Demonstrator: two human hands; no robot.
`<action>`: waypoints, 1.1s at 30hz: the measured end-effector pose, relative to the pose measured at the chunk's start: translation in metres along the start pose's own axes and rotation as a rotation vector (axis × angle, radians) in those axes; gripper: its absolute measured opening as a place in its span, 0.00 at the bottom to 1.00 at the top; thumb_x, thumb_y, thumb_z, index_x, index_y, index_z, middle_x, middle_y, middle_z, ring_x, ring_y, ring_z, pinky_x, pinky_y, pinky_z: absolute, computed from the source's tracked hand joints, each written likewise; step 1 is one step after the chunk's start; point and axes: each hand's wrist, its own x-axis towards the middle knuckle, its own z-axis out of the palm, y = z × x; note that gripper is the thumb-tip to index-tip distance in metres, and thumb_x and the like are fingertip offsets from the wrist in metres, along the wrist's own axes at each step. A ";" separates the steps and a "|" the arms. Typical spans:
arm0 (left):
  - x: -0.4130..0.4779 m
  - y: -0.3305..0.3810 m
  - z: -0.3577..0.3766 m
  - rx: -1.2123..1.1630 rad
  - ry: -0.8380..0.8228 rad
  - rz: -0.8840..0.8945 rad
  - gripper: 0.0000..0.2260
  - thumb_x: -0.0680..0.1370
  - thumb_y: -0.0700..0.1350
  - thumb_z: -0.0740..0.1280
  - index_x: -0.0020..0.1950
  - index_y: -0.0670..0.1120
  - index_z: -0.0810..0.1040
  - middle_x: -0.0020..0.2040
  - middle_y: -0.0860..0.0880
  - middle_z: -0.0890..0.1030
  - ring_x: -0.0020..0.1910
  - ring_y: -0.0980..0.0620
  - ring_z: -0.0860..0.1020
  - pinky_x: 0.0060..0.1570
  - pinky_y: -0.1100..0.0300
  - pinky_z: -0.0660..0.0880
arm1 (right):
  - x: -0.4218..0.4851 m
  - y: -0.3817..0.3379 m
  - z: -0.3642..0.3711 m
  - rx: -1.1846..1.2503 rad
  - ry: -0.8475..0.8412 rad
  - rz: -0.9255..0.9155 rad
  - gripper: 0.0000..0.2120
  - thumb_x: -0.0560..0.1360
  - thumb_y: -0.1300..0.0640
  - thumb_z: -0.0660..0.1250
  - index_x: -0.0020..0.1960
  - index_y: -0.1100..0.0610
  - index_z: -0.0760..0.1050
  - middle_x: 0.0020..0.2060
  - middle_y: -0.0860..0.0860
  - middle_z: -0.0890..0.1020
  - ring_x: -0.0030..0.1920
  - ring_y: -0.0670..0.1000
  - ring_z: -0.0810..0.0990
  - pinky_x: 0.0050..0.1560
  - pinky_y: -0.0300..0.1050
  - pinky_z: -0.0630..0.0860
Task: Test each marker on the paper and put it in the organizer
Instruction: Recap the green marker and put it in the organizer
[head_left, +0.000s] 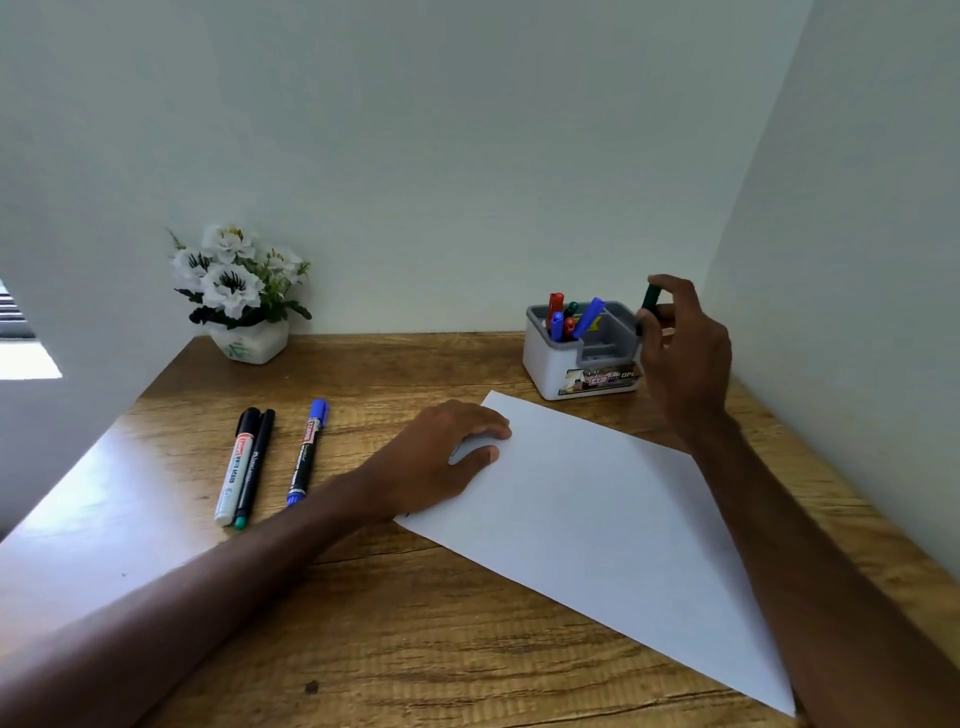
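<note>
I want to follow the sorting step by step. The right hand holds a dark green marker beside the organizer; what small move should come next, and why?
Probably lower the green marker into the organizer. The right hand holds it at the organizer's right edge, above the rim, and several markers already stand inside. The left hand rests on the paper. Three markers lie on the desk.

Soft daylight, left-side glare, wide-angle warp
</note>
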 end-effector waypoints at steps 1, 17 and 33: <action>0.000 -0.001 0.000 0.001 -0.001 -0.001 0.14 0.83 0.49 0.67 0.68 0.54 0.79 0.69 0.58 0.79 0.69 0.60 0.74 0.70 0.60 0.69 | 0.000 0.000 -0.001 0.009 0.003 0.006 0.18 0.81 0.57 0.68 0.70 0.54 0.73 0.53 0.57 0.87 0.50 0.60 0.86 0.53 0.49 0.79; -0.003 0.003 -0.014 0.037 0.029 -0.014 0.12 0.82 0.45 0.68 0.65 0.51 0.82 0.65 0.55 0.82 0.60 0.64 0.75 0.55 0.79 0.65 | -0.033 -0.079 0.015 0.168 0.060 -0.537 0.09 0.77 0.64 0.70 0.57 0.63 0.80 0.56 0.58 0.82 0.58 0.58 0.79 0.59 0.56 0.77; -0.053 -0.068 -0.103 0.123 0.380 -0.382 0.07 0.80 0.41 0.69 0.52 0.49 0.87 0.47 0.57 0.85 0.39 0.69 0.78 0.39 0.75 0.73 | -0.106 -0.127 0.060 0.182 -0.628 -0.674 0.07 0.76 0.60 0.70 0.54 0.56 0.83 0.49 0.51 0.87 0.46 0.52 0.85 0.43 0.51 0.83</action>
